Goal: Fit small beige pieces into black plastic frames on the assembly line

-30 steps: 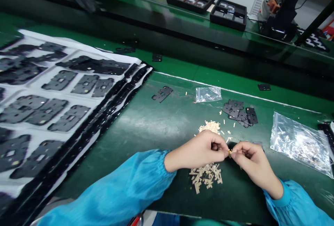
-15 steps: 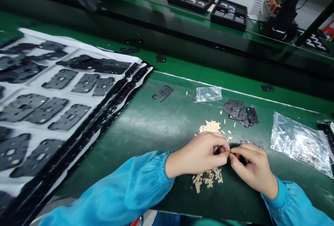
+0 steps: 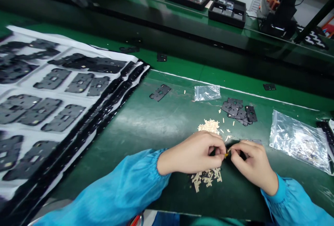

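My left hand [image 3: 198, 151] is closed in a pinch on a tiny amber-yellow piece [image 3: 226, 155]. Facing it, my right hand [image 3: 254, 163] pinches a thin pale strip [image 3: 229, 150] that slants toward the yellow piece. Whether the two still touch is too small to tell. Beyond my left hand lies a pile of small cream-coloured bits [image 3: 208, 126]. Below its wrist is a second pile of flat beige and dark pieces [image 3: 207, 179]. A dark flat part [image 3: 252, 141] shows partly behind my right hand.
Several black plastic plates [image 3: 236, 109] lie heaped beyond the hands. A small clear bag [image 3: 207, 93] and a larger filled one [image 3: 300, 142] rest on the green bench [image 3: 125, 132]. Stacked white trays [image 3: 65, 97] with black parts stand left. Black boxes [image 3: 227, 12] sit on the shelf.
The fingertips of my two hands have drawn slightly apart. A pale strip and a yellow piece now show between them. The view has shifted a little.
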`<state>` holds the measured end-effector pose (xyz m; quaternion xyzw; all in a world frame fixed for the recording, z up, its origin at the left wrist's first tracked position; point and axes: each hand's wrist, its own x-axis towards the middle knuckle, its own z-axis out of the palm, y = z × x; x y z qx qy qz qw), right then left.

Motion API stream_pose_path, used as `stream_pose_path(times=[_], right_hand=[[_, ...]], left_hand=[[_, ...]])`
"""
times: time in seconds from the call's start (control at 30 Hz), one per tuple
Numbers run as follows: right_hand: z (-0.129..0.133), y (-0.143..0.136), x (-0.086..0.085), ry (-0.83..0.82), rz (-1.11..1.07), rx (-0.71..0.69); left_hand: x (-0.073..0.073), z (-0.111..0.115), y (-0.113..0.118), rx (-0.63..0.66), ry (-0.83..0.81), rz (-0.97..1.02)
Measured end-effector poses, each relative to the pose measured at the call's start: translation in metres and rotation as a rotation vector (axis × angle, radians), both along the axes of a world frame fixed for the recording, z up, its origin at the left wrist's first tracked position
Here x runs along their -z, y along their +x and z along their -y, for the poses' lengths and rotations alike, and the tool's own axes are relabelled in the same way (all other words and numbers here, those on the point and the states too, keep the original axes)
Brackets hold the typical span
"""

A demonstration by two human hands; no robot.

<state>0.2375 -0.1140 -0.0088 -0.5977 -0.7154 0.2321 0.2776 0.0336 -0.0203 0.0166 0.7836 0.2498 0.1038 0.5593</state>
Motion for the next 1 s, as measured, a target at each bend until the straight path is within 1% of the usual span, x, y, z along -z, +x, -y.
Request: stream_pose_path(times=[0.1, 0.13, 0.2, 0.27, 0.37, 0.5, 0.57, 0.6, 0.67, 0.73, 0.8, 0.9, 1.0], right_hand=[[-0.002, 0.004, 0.002, 0.032, 0.166, 0.059], [-0.002, 0.005, 0.001, 0.053, 0.189, 0.064], [-0.001, 0.006, -0.003, 0.135, 0.159, 0.037], [0.001, 0.005, -0.007, 0.264, 0.100, -0.022], [0.003, 0.001, -0.011, 0.413, 0.106, -0.087], [0.004, -0.005, -0.011, 0.437, 0.104, -0.128], [0.004, -0.007, -0.011, 0.401, 0.022, -0.111], [0.004, -0.007, -0.011, 0.359, -0.043, -0.075], [0.003, -0.008, -0.009, 0.212, -0.201, 0.041], [0.002, -0.008, -0.007, 0.028, -0.364, 0.155], [0.002, -0.007, -0.004, -0.121, -0.497, 0.216], [0.001, -0.007, 0.000, -0.231, -0.610, 0.249], [0.001, -0.006, 0.000, -0.264, -0.652, 0.278]], left_hand=[[0.001, -0.002, -0.001, -0.045, -0.195, 0.021], [0.002, -0.002, 0.000, -0.063, -0.258, 0.036], [0.004, -0.003, 0.001, -0.111, -0.366, 0.080], [0.007, -0.004, 0.004, -0.171, -0.453, 0.132], [0.011, -0.003, 0.009, -0.225, -0.579, 0.193], [0.013, -0.001, 0.011, -0.208, -0.726, 0.196], [0.011, -0.002, 0.011, -0.189, -0.783, 0.167], [0.010, -0.002, 0.010, -0.177, -0.796, 0.149], [0.009, -0.002, 0.008, -0.157, -0.741, 0.131], [0.007, -0.001, 0.008, -0.162, -0.583, 0.132], [0.007, 0.001, 0.008, -0.184, -0.405, 0.125], [0.008, 0.006, 0.009, -0.197, -0.240, 0.117], [0.010, 0.008, 0.009, -0.196, -0.149, 0.123]])
